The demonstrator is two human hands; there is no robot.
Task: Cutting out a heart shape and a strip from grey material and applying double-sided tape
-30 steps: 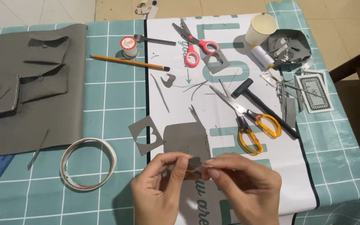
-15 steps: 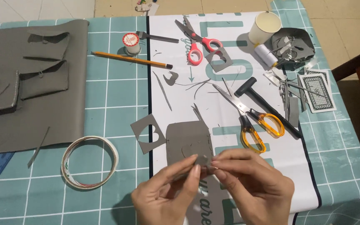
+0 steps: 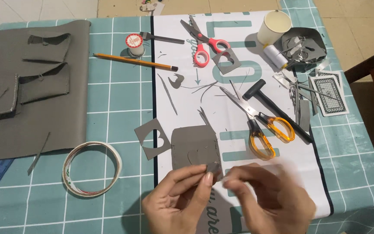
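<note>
Left hand (image 3: 176, 203) pinches grey leather patch (image 3: 194, 151) by its corner. Right hand (image 3: 269, 197) blurred, grip unclear. Heart outline marked, uncut; both scissors idle.

A small grey piece (image 3: 214, 168) is pinched at the left hand's (image 3: 176, 203) fingertips, touching the bigger flat grey patch (image 3: 194, 147) just above that hand.

Both hands, left hand (image 3: 176, 201) and right hand (image 3: 267, 197), pinch a small grey leather piece (image 3: 213, 167).
</note>
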